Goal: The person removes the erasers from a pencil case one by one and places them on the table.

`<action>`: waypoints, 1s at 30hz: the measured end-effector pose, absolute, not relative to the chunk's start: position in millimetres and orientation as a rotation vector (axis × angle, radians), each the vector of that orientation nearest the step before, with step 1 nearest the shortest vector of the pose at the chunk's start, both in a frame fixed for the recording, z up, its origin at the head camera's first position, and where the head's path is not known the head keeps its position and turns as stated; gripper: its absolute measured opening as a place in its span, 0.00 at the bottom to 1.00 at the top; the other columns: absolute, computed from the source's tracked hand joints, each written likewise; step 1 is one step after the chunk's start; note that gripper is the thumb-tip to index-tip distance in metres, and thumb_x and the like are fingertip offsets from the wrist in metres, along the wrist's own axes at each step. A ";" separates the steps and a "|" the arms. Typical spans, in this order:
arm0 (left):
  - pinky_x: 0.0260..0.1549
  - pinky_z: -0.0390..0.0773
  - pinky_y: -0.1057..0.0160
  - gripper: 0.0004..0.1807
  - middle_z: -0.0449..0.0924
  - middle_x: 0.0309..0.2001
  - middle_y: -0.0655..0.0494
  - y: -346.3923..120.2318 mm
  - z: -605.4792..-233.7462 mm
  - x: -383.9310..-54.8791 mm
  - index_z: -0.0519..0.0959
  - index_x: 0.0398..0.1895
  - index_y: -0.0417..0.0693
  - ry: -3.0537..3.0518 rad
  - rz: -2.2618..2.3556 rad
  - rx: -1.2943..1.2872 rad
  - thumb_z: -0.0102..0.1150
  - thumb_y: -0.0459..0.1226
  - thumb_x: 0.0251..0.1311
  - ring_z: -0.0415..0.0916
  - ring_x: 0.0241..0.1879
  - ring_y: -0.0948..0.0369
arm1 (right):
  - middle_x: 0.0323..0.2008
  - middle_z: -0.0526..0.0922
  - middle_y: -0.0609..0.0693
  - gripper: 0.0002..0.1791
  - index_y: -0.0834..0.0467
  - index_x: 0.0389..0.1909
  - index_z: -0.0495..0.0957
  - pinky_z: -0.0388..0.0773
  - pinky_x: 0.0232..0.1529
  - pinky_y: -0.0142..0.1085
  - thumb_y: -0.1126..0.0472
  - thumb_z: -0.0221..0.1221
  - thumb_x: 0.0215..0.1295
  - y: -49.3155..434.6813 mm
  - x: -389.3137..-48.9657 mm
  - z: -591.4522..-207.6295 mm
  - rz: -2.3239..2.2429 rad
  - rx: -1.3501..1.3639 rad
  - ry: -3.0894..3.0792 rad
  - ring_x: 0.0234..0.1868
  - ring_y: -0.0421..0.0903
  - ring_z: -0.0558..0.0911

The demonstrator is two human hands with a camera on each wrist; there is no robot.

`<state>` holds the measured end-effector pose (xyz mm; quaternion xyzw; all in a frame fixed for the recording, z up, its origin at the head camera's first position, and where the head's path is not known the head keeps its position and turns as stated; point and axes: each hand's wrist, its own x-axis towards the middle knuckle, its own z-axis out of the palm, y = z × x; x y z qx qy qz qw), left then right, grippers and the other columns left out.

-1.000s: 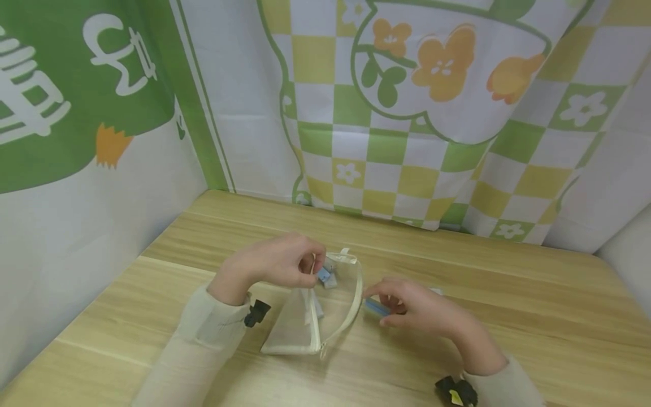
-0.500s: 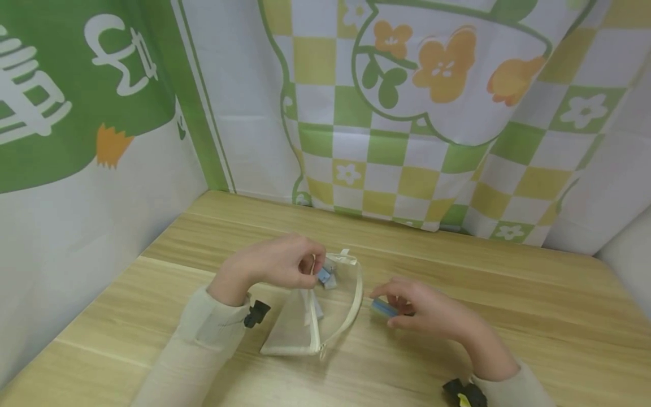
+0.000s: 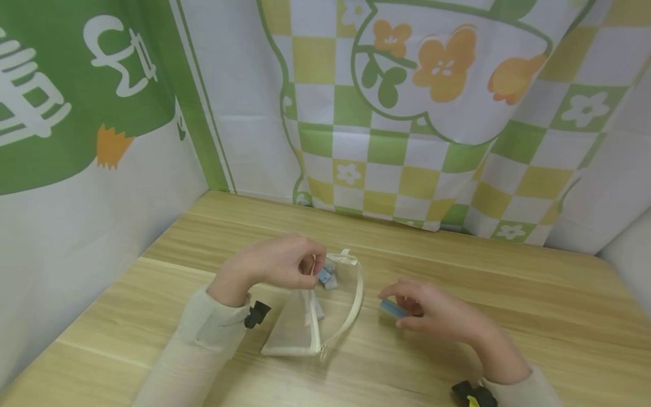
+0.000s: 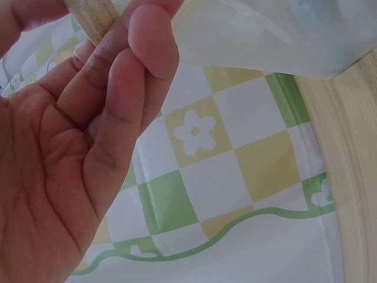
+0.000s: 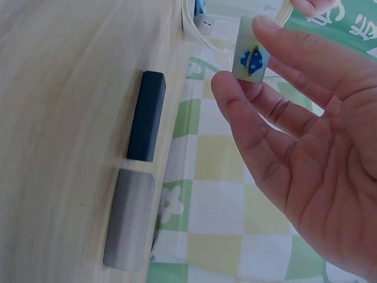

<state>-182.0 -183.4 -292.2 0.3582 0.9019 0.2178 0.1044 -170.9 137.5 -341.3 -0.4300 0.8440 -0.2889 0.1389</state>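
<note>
Pinched between fingers and thumb, one small blue-and-pale rectangular block point(image 3: 392, 308) sits in the right hand point(image 3: 437, 314); the left hand point(image 3: 277, 263) grips a cream-edged translucent mesh pouch point(image 3: 358, 301).
Two bars, one dark blue point(image 5: 146, 117) and one pale grey point(image 5: 129, 219), lie end to end on the light wooden table point(image 3: 534, 322); small items inside the pouch are too overlapped to count. Bare wood separates block from pouch, and more reaches the table's far edge. Both hands show their backs upward, wrists bent, fingers facing inward.
</note>
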 end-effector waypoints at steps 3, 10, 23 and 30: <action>0.25 0.72 0.68 0.02 0.74 0.20 0.65 -183.4 -292.4 -182.0 0.76 0.28 0.51 2.656 0.643 1.058 0.58 0.35 0.50 0.68 0.22 0.69 | 0.32 0.71 0.44 0.24 0.60 0.59 0.76 0.72 0.32 0.29 0.64 0.65 0.61 140.2 -170.5 -340.1 -0.831 -1.234 2.445 0.30 0.33 0.68; 0.24 0.71 0.69 0.02 0.73 0.20 0.65 -183.2 -292.3 -182.2 0.76 0.28 0.50 2.652 0.641 1.062 0.58 0.35 0.50 0.68 0.21 0.69 | 0.33 0.72 0.42 0.24 0.60 0.58 0.76 0.74 0.33 0.30 0.64 0.66 0.61 145.1 -169.0 -340.7 -0.815 -1.256 2.479 0.32 0.34 0.70; 0.24 0.71 0.68 0.02 0.73 0.19 0.65 -183.4 -292.0 -182.1 0.76 0.29 0.51 2.651 0.648 1.051 0.57 0.35 0.51 0.67 0.21 0.69 | 0.34 0.72 0.43 0.23 0.60 0.58 0.76 0.76 0.34 0.29 0.64 0.65 0.61 154.1 -165.6 -341.5 -0.839 -1.212 2.482 0.35 0.34 0.70; 0.25 0.71 0.68 0.03 0.73 0.20 0.65 -183.7 -292.4 -182.1 0.76 0.29 0.52 2.656 0.645 1.045 0.57 0.35 0.51 0.67 0.21 0.69 | 0.33 0.71 0.42 0.24 0.59 0.58 0.76 0.77 0.36 0.31 0.65 0.65 0.60 159.5 -163.2 -345.3 -0.857 -1.194 2.468 0.35 0.36 0.71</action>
